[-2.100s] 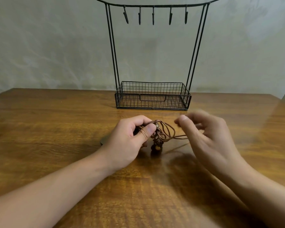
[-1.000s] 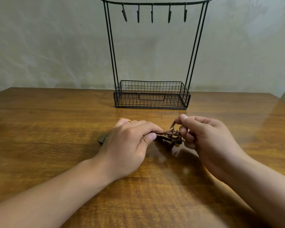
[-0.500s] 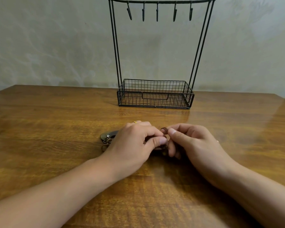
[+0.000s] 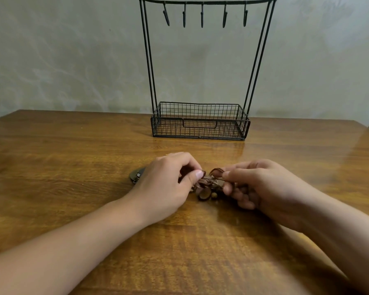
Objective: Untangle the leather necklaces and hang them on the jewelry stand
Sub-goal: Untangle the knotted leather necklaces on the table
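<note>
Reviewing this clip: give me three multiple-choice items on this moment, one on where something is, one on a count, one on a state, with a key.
1. Where is the tangle of leather necklaces?
A. In the wire basket
B. On a hook
C. Between both hands, low over the table

2. How many hooks hang from the jewelry stand top bar?
A. Three
B. Five
C. Seven

3. What state are the hooks in?
A. All bare
B. One holds a necklace
C. All full

Key: 1 C, the left hand and right hand pinch it above the table; 2 B, five hang in a row; 3 A, nothing hangs from any.
</note>
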